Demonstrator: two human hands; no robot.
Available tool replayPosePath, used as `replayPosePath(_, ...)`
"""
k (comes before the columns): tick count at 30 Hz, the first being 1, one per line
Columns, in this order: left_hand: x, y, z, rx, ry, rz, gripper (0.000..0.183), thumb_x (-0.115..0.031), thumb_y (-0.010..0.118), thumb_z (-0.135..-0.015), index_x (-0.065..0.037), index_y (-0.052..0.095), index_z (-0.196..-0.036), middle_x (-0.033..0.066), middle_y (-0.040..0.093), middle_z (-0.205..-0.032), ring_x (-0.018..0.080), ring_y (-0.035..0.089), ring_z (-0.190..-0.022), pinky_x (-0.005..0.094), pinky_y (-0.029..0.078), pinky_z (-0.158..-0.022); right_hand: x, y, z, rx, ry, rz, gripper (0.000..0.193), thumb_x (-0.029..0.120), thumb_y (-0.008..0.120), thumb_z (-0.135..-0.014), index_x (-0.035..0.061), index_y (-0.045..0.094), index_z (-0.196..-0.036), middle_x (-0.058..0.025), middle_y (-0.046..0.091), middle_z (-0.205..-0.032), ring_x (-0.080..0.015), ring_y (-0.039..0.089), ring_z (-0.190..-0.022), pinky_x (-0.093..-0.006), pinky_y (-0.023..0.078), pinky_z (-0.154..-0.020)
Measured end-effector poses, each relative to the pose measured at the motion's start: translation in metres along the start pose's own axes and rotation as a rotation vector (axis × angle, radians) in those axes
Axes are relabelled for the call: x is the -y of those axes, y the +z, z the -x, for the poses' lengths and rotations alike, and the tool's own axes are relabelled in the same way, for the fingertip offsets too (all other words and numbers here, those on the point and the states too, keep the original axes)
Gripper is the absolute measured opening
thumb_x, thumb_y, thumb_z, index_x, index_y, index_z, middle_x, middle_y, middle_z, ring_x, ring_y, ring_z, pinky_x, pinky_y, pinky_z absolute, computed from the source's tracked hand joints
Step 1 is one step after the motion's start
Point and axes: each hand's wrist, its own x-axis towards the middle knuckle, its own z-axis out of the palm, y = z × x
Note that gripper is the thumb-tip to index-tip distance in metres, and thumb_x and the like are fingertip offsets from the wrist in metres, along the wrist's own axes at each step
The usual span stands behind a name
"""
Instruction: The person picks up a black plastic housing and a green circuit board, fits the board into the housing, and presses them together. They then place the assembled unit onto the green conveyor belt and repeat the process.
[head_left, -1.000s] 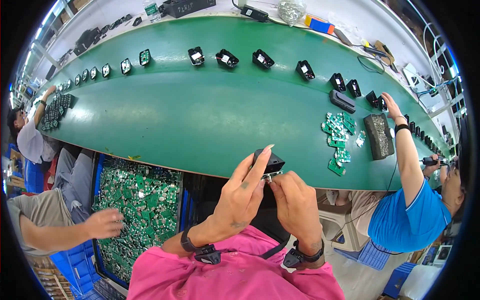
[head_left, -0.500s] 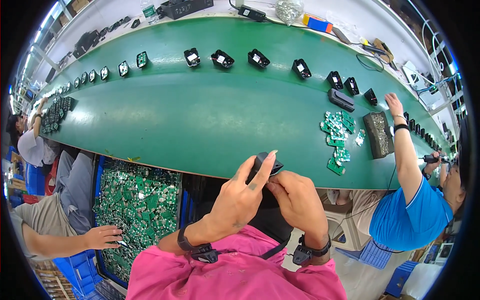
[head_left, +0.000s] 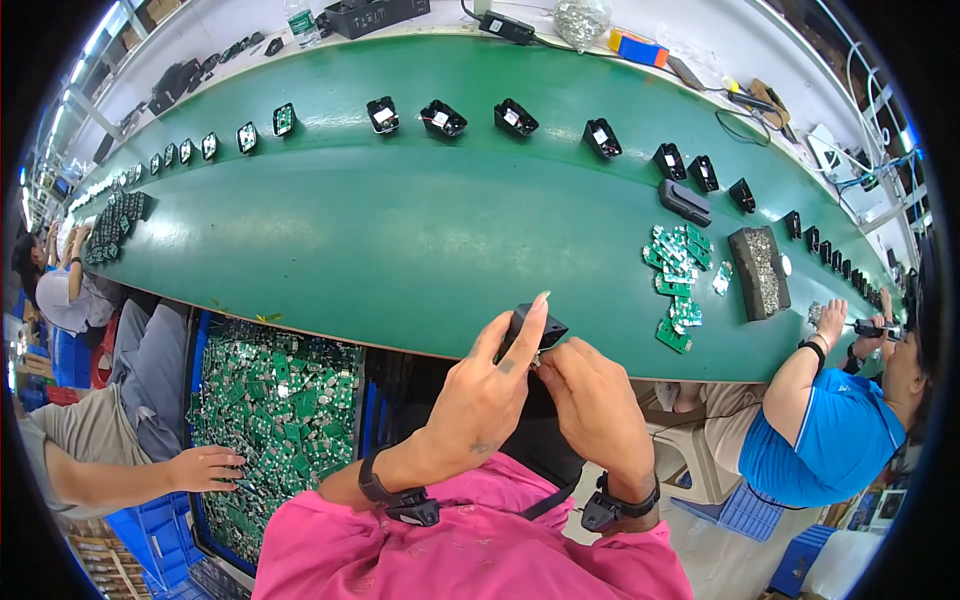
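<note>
A small black plastic housing (head_left: 533, 328) is held just in front of the near edge of the long green conveyor belt (head_left: 420, 220). My left hand (head_left: 490, 385) grips it from the left, index finger stretched up along its side. Against its lower right side my right hand (head_left: 592, 405) is closed, fingertips pressing at the underside. Both wrists wear black bands. What is inside the housing is hidden by my fingers.
A row of black housings (head_left: 442, 118) runs along the belt's far side. Green circuit boards (head_left: 678, 268) and a dark tray of small parts (head_left: 759, 270) lie at right near a person in blue (head_left: 815, 440). A bin of green boards (head_left: 270, 400) sits lower left, another person's hand (head_left: 205, 468) in it.
My hands have stayed on the black housing, shifting slightly as they work it. The person at lower left moved a hand further into the bin. The person in blue pulled an arm back from the belt.
</note>
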Motion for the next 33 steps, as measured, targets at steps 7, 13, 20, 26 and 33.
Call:
replayPosePath(7,-0.001,0.000,0.002,-0.028,0.051,-0.040,0.079,0.009,0.058,-0.080,-0.008,0.035,-0.154,0.0320,0.052,-0.126,0.0469,0.064,-0.093,0.0441,0.058,-0.078,-0.003,0.000,-0.002,0.008,-0.006,-0.095,0.009,0.009,0.060,-0.093,0.0000,0.059,-0.092,-0.0180,0.061,-0.084,-0.0403,0.060,-0.082,-0.0484,0.047,-0.071)
replayPosePath(13,-0.005,0.014,0.004,-0.100,0.047,-0.229,0.077,0.004,0.061,-0.082,-0.010,0.037,-0.154,0.0329,0.054,-0.123,0.0447,0.066,-0.093,0.0415,0.059,-0.075,0.001,0.013,0.002,-0.132,0.008,-0.048,0.010,0.007,0.060,-0.092,-0.0008,0.057,-0.087,-0.0182,0.060,-0.082,-0.0394,0.061,-0.078,-0.0494,0.045,-0.069)
replayPosePath(20,0.010,0.011,0.004,-0.023,-0.070,-0.072,0.069,0.002,0.056,-0.088,-0.010,0.037,-0.154,0.0280,0.054,-0.123,0.0378,0.066,-0.092,0.0400,0.057,-0.078,-0.006,0.023,-0.001,-0.165,0.026,-0.050,0.012,0.007,0.061,-0.091,-0.0035,0.061,-0.085,-0.0201,0.063,-0.078,-0.0382,0.063,-0.072,-0.0444,0.048,-0.065)
replayPosePath(26,0.017,0.003,0.003,0.064,-0.229,0.546,0.064,0.005,0.050,-0.091,-0.011,0.037,-0.153,0.0177,0.049,-0.128,0.0196,0.063,-0.092,0.0329,0.055,-0.080,-0.025,0.029,0.017,-0.200,0.340,-0.451,0.016,0.010,0.062,-0.097,-0.0036,0.061,-0.088,-0.0056,0.063,-0.069,-0.0108,0.057,-0.055,-0.0268,0.047,-0.051)
replayPosePath(33,0.020,-0.003,0.005,0.293,-0.427,0.719,0.061,0.008,0.063,-0.086,-0.006,0.047,-0.143,0.0091,0.055,-0.129,0.0143,0.060,-0.108,0.0284,0.055,-0.083,-0.012,0.050,0.019,-0.461,0.211,-0.712,0.011,0.007,0.066,-0.096,-0.0037,0.062,-0.097,-0.0028,0.063,-0.075,-0.0060,0.058,-0.061,-0.0209,0.045,-0.052)
